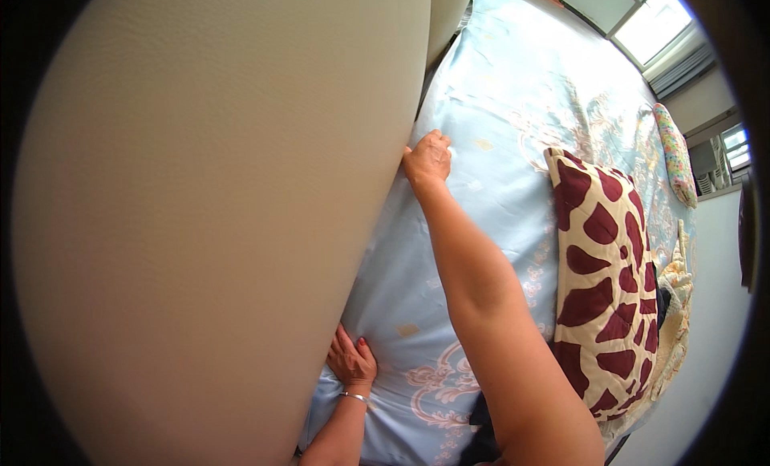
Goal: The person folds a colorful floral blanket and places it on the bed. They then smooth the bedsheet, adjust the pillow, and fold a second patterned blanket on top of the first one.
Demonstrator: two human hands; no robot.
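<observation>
A light blue bed sheet (475,207) with a pale floral pattern covers the bed. My left hand (353,362), with a silvery bracelet at its wrist, lies palm down on the sheet, thumb apart. Its fingers point at the seam where the bed meets a large beige, leather-like headboard (210,213). Farther along that same seam is my right hand (429,158), its fingers curled down onto the sheet and its thumb by the headboard's edge. The right fingertips are hidden, so I cannot tell whether cloth is pinched in them.
A cushion (601,285) in cream with maroon patches lies right of my right forearm. Beyond it are a crumpled yellowish cloth (677,309) and a rolled floral bundle (675,156). Dark fabric (481,430) shows near my right elbow. A window (652,24) is at the upper right.
</observation>
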